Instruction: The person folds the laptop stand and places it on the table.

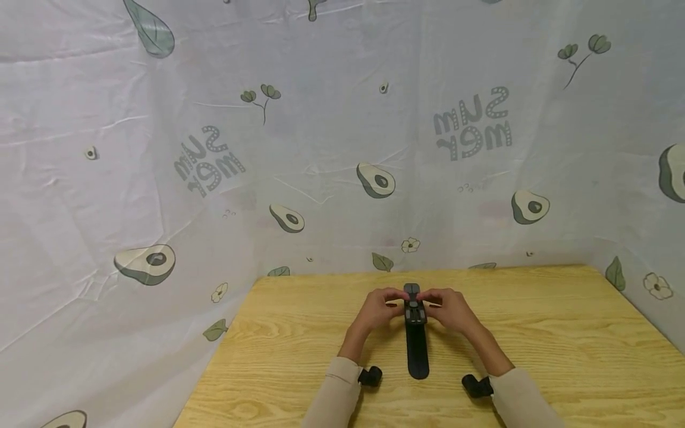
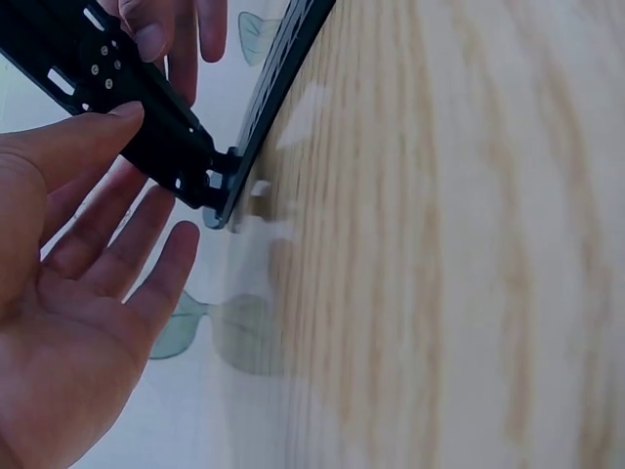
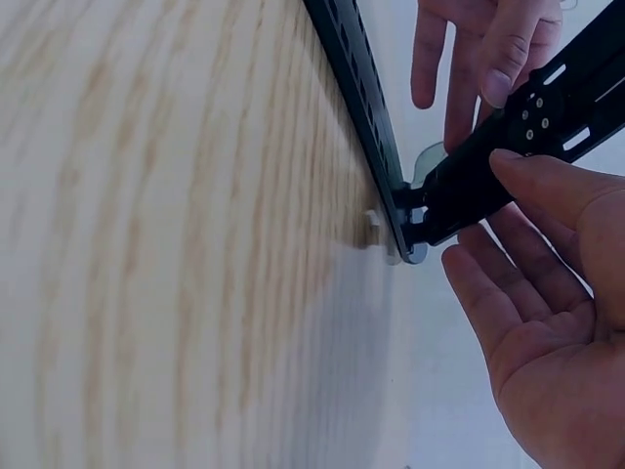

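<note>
A black folding stand (image 1: 417,353) lies lengthwise on the wooden table, its long flat base with a rounded end pointing toward me. From a hinge at the far end of the base, its riveted, slotted upper arm (image 2: 161,132) rises at a slant. My left hand (image 1: 377,310) pinches the left edge of this arm, thumb on one face and fingers behind. On the opposite edge, my right hand (image 1: 451,310) pinches it the same way, as the right wrist view shows with the thumb beside the rivets of the arm (image 3: 479,181).
The wood-grain table (image 1: 299,333) stretches to both sides of the stand. Behind and at the sides hangs a pale curtain (image 1: 321,131) printed with avocados and leaves. Small black devices (image 1: 370,376) are strapped at both wrists.
</note>
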{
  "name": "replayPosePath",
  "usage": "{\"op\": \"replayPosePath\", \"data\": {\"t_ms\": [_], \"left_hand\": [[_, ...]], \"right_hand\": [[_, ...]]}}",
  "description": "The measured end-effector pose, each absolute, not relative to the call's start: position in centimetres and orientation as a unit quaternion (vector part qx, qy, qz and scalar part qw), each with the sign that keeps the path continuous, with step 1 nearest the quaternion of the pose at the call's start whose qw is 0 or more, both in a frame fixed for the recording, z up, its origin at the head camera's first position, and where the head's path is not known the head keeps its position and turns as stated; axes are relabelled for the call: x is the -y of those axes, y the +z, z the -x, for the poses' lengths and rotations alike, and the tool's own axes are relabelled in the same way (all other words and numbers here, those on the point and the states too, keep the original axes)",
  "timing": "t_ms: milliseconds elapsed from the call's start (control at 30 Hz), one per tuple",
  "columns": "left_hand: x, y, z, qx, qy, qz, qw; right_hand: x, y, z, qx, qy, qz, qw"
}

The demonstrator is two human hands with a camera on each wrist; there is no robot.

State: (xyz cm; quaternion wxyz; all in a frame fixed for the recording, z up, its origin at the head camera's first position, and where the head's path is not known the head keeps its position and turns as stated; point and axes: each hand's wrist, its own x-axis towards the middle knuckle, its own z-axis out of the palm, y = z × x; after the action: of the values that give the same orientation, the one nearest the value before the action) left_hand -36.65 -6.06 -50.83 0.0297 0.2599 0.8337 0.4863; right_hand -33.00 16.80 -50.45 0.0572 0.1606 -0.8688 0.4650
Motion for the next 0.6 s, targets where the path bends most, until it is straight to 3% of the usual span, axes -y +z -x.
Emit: {"op": "replayPosePath", "data": {"t_ms": [600], "left_hand": [[6.08, -51.19, 36.42, -0.852, 0.446, -0.273, 0.027]], "right_hand": [[-16.39, -51.13, 32.61, 0.881, 0.441, -0.162, 0.063]]}}
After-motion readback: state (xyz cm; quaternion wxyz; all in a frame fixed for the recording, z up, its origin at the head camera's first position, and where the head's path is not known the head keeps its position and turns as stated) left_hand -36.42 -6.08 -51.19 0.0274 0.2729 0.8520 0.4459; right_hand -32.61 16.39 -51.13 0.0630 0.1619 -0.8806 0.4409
